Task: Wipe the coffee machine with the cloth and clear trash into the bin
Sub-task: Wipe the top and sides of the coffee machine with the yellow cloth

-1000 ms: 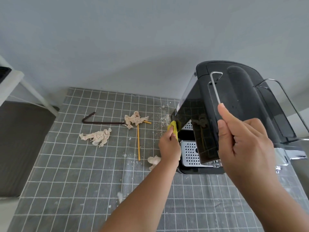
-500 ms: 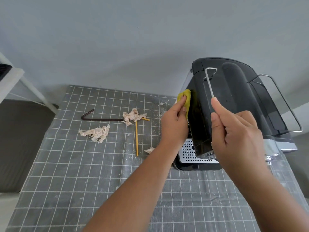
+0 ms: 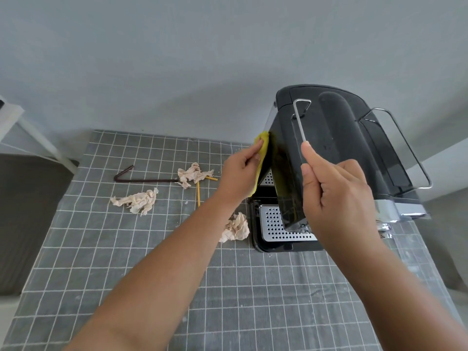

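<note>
A black coffee machine (image 3: 336, 138) stands at the right of the table, its perforated metal drip tray (image 3: 276, 224) at the front. My left hand (image 3: 239, 174) presses a yellow cloth (image 3: 263, 150) flat against the machine's glossy left side, high up. My right hand (image 3: 336, 198) grips the machine's front right part, thumb up along a wire handle (image 3: 300, 122). Crumpled paper scraps lie on the cloth: one (image 3: 236, 228) by the drip tray, one (image 3: 138, 200) to the left, one (image 3: 191, 174) farther back.
A grey checked tablecloth (image 3: 126, 262) covers the table. A dark bent straw (image 3: 141, 178) and thin yellow sticks (image 3: 198, 196) lie among the scraps, with white crumbs around. A white frame (image 3: 38, 138) stands at the far left. No bin is in view.
My left hand with the yellow cloth went from low by the drip tray up the machine's left side and stays high there. My right hand kept its hold.
</note>
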The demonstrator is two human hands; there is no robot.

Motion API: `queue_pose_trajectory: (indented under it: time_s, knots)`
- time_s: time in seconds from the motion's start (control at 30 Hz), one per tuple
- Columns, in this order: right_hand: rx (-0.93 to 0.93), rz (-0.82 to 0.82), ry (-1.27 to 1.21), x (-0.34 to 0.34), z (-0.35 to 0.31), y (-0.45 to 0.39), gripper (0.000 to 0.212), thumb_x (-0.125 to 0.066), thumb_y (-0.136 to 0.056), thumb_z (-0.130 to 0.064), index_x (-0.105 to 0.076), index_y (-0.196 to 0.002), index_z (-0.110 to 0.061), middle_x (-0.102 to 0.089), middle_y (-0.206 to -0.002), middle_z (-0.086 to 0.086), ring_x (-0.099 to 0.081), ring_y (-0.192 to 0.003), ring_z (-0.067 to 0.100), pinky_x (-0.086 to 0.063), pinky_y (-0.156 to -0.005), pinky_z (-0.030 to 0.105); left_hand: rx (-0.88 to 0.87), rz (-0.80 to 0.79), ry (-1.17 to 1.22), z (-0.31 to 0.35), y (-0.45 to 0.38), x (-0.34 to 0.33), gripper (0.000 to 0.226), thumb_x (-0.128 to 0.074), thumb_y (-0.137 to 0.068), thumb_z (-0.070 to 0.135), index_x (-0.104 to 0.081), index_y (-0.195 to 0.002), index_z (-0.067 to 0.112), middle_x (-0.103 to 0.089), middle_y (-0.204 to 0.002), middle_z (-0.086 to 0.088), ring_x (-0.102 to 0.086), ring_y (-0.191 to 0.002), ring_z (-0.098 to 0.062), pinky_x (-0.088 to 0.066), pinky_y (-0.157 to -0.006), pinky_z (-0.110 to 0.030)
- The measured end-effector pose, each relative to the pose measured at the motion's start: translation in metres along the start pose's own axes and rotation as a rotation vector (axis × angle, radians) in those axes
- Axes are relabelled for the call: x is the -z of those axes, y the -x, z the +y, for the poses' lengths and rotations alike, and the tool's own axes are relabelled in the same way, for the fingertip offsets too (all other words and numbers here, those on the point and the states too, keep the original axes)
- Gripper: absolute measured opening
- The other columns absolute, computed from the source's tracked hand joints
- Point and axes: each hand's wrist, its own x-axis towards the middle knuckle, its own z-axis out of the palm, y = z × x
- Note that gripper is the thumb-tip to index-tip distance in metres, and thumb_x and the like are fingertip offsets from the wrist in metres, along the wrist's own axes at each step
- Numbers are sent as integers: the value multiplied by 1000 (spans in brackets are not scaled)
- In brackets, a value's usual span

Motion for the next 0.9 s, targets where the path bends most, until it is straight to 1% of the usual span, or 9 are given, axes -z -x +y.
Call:
queue_pose_trajectory:
  time_s: [0.07,0.17,0.23,0.37,0.5,0.63,0.73,0.8,0.9]
  knots:
    - [5,0,1,0,1,0,39,-42,-97,-21,-59,-129,-5,-47,-60,-11,-41,-70,20,-34,-59,27,-81,11,36,20,2,-2,38,-48,-98,11,-54,-134,17,-59,-132,3,-55,-120,-6,-41,-106,-28]
    - [0,1,-1,0,2,-1,39,-43,-96,-20,-59,-129,-5,-49,-60,-9,-41,-71,20,-35,-57,27,-183,51,58,36,17,-9,39,-48,-98,8,-53,-135,20,-63,-119,12,-57,-99,11,-44,-91,-11]
    - [-4,8,2,0,2,-1,39,-43,-96,-20,-59,-128,-5,-56,-60,-5,-42,-70,20,-35,-58,26,-222,74,76,34,32,-15,40,-47,-98,6,-53,-135,20,-65,-117,10,-59,-93,12,-44,-83,-7]
    - [-15,7,7,0,1,0,39,-44,-95,-20,-61,-126,-4,-61,-64,-2,-42,-70,19,-35,-60,24,-288,108,178,26,57,-26,40,-46,-97,-2,-52,-135,8,-53,-140,-2,-53,-126,-5,-45,-103,-24]
    - [-45,-3,-22,3,-2,-1,42,-40,-96,-24,-60,-127,-5,-52,-66,-11,-44,-71,19,-29,-61,12,-388,118,225,24,86,-35,40,-43,-97,-8,-50,-135,2,-50,-143,-10,-49,-133,-21,-43,-106,-48]
    - [-88,-24,-51,7,-4,0,44,-38,-96,-28,-58,-130,-9,-43,-61,-21,-45,-72,16,-28,-63,9,-385,106,289,12,121,-45,38,-42,-97,-7,-49,-134,-3,-50,-143,-6,-47,-134,-20,-43,-107,-43]
    - [-110,-34,-64,9,-3,0,39,-41,-96,-21,-58,-130,-9,-41,-61,-24,-44,-72,14,-32,-64,5,-353,95,306,4,133,-47,37,-43,-97,-5,-50,-134,-3,-50,-144,-9,-46,-135,-21,-42,-108,-37]
    - [-116,-35,-70,9,-2,0,39,-42,-95,-16,-58,-130,-9,-44,-61,-22,-43,-73,14,-33,-71,-1,-355,90,287,6,130,-43,39,-44,-96,-7,-50,-134,-2,-52,-141,-11,-52,-130,-21,-45,-104,-33]
    - [-118,-24,-68,9,-2,1,39,-41,-95,-16,-60,-128,-9,-51,-62,-12,-45,-73,17,-29,-75,-5,-372,78,201,23,106,-33,41,-45,-96,-4,-50,-136,6,-57,-137,-7,-59,-121,-16,-50,-99,-37]
